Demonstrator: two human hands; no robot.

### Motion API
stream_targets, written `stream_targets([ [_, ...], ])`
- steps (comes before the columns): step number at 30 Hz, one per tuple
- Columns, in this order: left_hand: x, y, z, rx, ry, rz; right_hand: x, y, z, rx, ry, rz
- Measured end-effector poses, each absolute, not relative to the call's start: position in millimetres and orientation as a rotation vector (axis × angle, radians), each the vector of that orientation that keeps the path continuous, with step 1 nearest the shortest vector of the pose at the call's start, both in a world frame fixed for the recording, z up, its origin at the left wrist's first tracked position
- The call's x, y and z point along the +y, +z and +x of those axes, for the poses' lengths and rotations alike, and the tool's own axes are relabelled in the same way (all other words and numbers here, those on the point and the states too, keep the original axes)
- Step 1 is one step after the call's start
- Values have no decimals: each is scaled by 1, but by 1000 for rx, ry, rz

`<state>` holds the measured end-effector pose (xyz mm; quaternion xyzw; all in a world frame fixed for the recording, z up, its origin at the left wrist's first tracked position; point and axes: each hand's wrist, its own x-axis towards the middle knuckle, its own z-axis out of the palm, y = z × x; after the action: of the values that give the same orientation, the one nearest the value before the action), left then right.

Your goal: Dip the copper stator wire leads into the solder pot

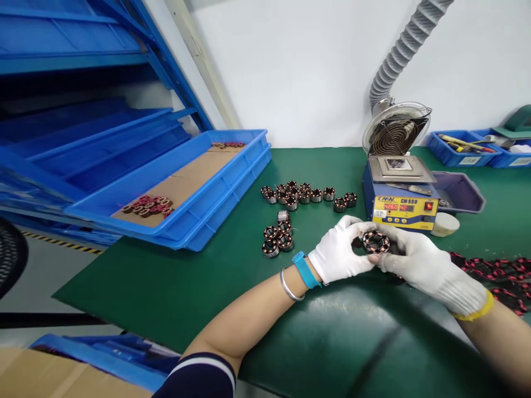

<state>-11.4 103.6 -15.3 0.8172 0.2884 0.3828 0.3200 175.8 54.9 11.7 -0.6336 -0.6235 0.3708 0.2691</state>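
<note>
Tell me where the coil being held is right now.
In the head view, the copper coil sits right of centre, pinched between the gloved left hand and right hand, just in front of the blue solder pot.

Plain white wall (pixel 307 72) behind the tabletop, evenly lit, without visible windows. Green tabletop (pixel 174 276) stretching from the wall toward the camera, glossy near the front edge. Left of the tabletop, blue metal shelving (pixel 83 83) with sloped shelves, dark underneath. Between the shelving and the wall, a pale slanted post (pixel 203 61). Below the shelving, grey floor (pixel 37 276) with a yellow-and-black striped line (pixel 62 242) running beside the tabletop's left edge. Above the tabletop's far right part, a grey ribbed duct (pixel 404 47) dropping along the wall. At the tabletop's far right corner, against the wall, blue bins (pixel 460 152).
</note>
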Motion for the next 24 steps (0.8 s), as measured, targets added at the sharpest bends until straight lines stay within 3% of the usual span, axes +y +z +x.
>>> stream_targets([
  [5,96,-17,-3,946,1205,1743,52,11,167,-1531,961,-1526],
  [10,95,-15,-1,1167,1112,1590,39,19,161,-1750,391,-1862],
  [13,97,-16,-2,1161,1147,1704,35,21,163,-1825,238,-1877],
  [15,97,-16,-3,1150,1181,1793,37,21,164,-1731,300,-1878],
  [21,95,-16,-5,1029,1232,1991,49,16,154,-1508,984,-1533],
  [24,94,-15,-5,914,1185,2027,49,10,155,-1526,877,-1590],
])
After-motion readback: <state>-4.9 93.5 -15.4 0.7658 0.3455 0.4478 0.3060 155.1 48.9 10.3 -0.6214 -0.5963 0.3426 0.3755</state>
